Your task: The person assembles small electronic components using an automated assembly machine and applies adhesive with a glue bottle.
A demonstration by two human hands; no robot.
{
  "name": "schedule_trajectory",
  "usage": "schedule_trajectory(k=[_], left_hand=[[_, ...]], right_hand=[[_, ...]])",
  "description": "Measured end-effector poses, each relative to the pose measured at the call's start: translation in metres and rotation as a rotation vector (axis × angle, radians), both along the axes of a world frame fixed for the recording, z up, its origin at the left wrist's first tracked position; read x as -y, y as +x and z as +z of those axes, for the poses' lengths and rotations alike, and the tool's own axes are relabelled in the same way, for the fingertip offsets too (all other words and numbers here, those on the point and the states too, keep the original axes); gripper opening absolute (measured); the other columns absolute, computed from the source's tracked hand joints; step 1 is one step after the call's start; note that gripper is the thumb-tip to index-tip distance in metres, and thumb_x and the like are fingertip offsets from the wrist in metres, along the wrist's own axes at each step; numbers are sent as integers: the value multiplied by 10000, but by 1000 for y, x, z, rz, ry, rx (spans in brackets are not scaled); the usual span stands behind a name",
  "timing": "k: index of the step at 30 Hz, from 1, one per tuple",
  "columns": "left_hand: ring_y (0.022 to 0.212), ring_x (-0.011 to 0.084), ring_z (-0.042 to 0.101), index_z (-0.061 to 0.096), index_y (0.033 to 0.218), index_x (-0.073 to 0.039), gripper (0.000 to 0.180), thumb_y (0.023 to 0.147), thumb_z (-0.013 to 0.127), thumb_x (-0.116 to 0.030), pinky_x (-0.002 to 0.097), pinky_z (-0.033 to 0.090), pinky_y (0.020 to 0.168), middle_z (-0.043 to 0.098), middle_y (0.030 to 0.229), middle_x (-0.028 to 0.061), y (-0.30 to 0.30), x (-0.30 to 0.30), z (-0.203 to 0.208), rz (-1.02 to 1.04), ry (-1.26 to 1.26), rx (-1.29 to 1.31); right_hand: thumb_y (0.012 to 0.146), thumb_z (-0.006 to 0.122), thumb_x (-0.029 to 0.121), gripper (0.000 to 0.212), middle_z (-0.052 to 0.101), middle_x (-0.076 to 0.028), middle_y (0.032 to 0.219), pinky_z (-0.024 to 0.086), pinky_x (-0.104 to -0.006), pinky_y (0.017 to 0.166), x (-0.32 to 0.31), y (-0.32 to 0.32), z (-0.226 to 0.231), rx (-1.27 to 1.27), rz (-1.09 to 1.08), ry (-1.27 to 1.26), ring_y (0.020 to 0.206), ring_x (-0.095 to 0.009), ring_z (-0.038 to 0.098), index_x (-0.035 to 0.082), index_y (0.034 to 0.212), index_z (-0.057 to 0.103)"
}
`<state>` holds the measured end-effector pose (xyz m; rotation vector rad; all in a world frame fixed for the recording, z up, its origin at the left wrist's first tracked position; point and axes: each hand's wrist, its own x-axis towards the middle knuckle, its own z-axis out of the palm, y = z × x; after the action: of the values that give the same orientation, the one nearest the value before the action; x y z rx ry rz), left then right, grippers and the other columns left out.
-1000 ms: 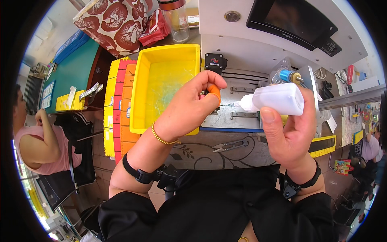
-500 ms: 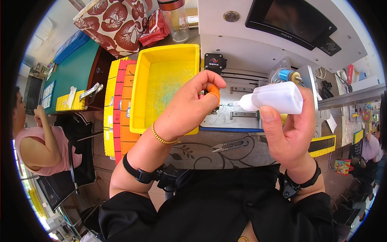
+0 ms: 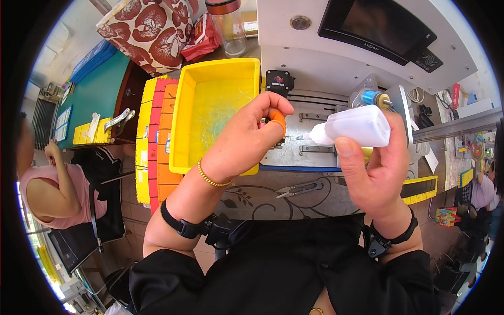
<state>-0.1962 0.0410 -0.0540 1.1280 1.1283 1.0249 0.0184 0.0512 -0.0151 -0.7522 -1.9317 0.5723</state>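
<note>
From the head view, the right hand (image 3: 375, 168) grips a white squeeze bottle (image 3: 357, 126) held sideways above the tabletop (image 3: 262, 197), its nozzle pointing at the left hand (image 3: 249, 139), whose pinched fingers wear an orange fingertip cover (image 3: 278, 122) beside the yellow tray (image 3: 215, 113).

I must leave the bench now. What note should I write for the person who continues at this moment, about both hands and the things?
Left hand: raised over the bench, an orange finger cot on one fingertip, pinching something too small to identify.
Right hand: holds the white squeeze bottle sideways, nozzle pointing at the left fingertips.
Yellow tray on the left, thread snips on the table edge.
Done: bottle aimed. Whether any liquid is out cannot be seen.
</note>
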Motion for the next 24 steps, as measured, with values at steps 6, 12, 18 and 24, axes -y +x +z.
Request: schedule_trajectory(k=[6,12,18,24], left_hand=[[810,54,446,527,1070,-55,250,825,476,-61,195,363,759,505,887,-22,-1,0,3,-32,-23,-15],[816,55,454,534,1059,-56,220,843,501,-80,197,368,762,505,887,-24,-1,0,3,-27,-11,-23],[819,57,470,542,1063,-67,218,847,509,-78,200,376,773,510,887,-26,-2,-1,0,-35,-21,-23],[903,96,528,545,1072,-75,241,835,512,-56,238,402,838,554,963,11,-3,0,-2,-55,32,34]], right_hand=[[846,731,123,365,658,-117,969,510,-291,754,-1,-2,-3,-38,-2,-7,840,-189,656,-28,1112,533],[845,733,115,358,654,-113,968,506,-286,748,1,-4,-3,-76,15,-26,838,-181,651,-28,1108,535],[821,678,33,322,632,-111,946,502,-286,738,13,17,8,-255,39,-108,837,-181,631,-33,1104,540],[864,588,237,409,600,-151,954,530,-406,783,30,137,36,-489,-94,23,837,-235,616,-37,1153,496]])
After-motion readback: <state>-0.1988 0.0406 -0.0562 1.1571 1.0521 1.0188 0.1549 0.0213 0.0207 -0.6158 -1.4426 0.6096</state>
